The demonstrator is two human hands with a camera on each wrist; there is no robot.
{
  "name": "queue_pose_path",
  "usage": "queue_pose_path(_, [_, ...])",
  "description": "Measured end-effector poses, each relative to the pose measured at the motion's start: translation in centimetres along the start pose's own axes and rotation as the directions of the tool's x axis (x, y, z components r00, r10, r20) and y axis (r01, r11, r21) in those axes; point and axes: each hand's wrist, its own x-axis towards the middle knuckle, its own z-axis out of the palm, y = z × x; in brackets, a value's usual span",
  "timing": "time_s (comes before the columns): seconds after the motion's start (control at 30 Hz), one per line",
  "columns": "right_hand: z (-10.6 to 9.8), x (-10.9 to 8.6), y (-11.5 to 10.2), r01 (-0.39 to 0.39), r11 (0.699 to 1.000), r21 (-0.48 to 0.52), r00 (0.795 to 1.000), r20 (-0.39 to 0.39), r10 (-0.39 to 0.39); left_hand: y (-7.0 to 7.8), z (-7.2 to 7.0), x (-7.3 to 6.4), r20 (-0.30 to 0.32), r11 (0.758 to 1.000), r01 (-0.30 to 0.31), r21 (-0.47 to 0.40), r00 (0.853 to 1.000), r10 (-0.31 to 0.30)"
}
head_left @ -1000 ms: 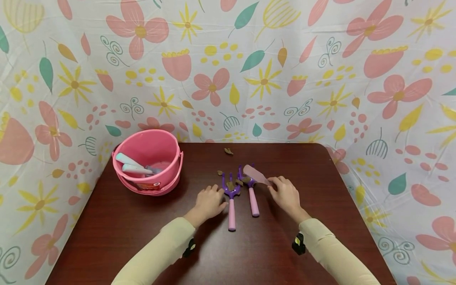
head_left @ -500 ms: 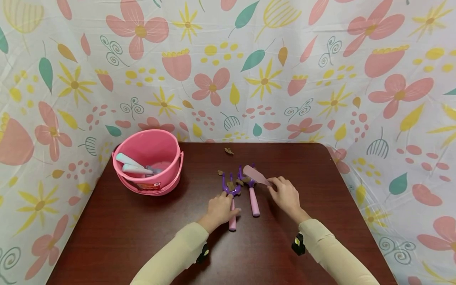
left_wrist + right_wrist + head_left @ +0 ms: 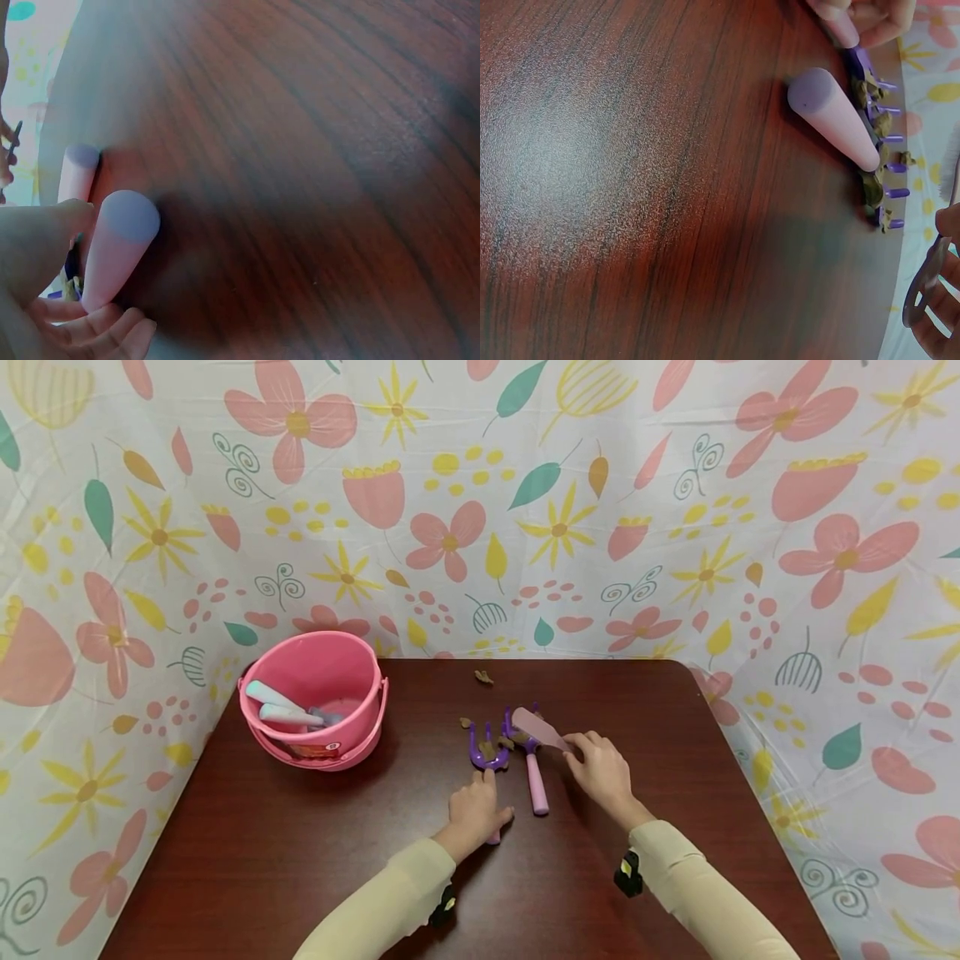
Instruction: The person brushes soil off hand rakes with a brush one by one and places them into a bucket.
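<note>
In the head view my left hand [image 3: 474,810] lies over the pink handle of a purple garden hand fork [image 3: 489,755]. Thumb and fingers sit on either side of that handle [image 3: 120,244] in the left wrist view. A second pink-handled purple fork [image 3: 537,785] rests just to the right. My right hand [image 3: 602,770] holds a small pale pink brush [image 3: 536,727] above the second fork's tines; its bristles [image 3: 949,161] and looped handle end [image 3: 922,289] show in the right wrist view. Brown dried leaves [image 3: 487,749] lie on and between the tines.
A pink bucket [image 3: 360,747] stands at the back left, with pale blue handles [image 3: 283,714] poking up inside. Loose brown bits [image 3: 483,677] lie near the back edge of the dark wood table [image 3: 360,877]. A flower-patterned curtain [image 3: 480,510] encloses the back and sides.
My left hand has moved right from beside the left fork onto its handle, closing around it. The right hand with the brush has stayed in place.
</note>
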Motion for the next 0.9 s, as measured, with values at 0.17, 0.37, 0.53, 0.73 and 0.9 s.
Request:
queue_pose_path(0.17, [0.07,-0.07,0.00,-0.001,1.000,0.004,1.000,0.013,0.001,0.09,0.65,-0.10,-0.005,1.000,0.007,0.001,1.000,-0.007])
queue_pose_path(0.37, [-0.07,0.03,0.03,-0.009,1.000,-0.001,1.000,0.012,0.009,-0.07,0.87,-0.01,-0.032,0.999,0.029,-0.039,0.999,-0.031])
queue_pose_path(0.53, [-0.13,0.07,0.10,-0.014,1.000,0.001,1.000,0.017,0.014,-0.14,0.60,0.03,-0.034,0.994,0.059,-0.089,0.997,-0.063])
queue_pose_path(0.73, [-0.11,0.08,0.13,-0.011,1.000,0.002,1.000,0.010,0.011,-0.38,0.36,0.13,0.000,0.978,0.114,-0.174,0.993,-0.115])
queue_pose_path(0.9, [-0.12,-0.01,0.11,-0.005,1.000,0.002,1.000,0.006,0.005,-0.86,-0.06,0.07,0.060,0.962,0.157,-0.225,0.987,-0.147])
